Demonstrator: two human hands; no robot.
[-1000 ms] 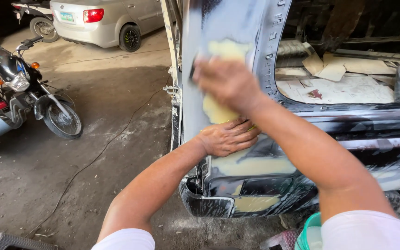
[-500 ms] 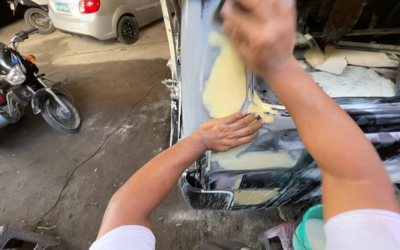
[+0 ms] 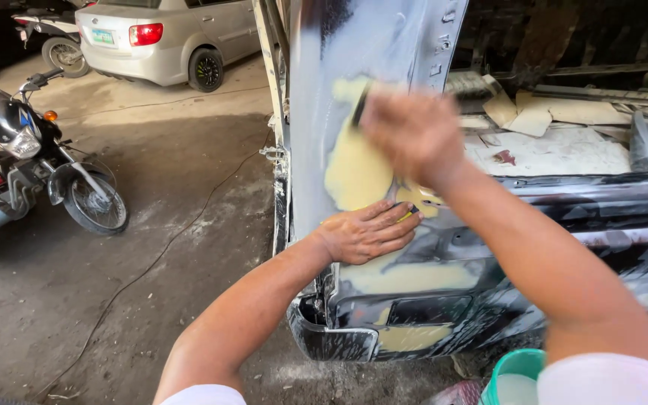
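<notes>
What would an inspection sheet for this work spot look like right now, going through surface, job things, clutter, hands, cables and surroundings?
Surface: dark glossy vehicle body panel standing upright, with yellow filler patches on it.
Job's things: a dark flat block or pad, blurred, under the right hand, pressed on the filler; exact kind cannot be told.
Clutter: teal bucket at the bottom edge; cardboard pieces lying inside the vehicle.
Hands: left hand flat against the panel, below the right; right hand blurred.
Cables: one thin cable trailing across the concrete floor.
Surroundings: motorcycle parked at left; silver car behind it.
</notes>
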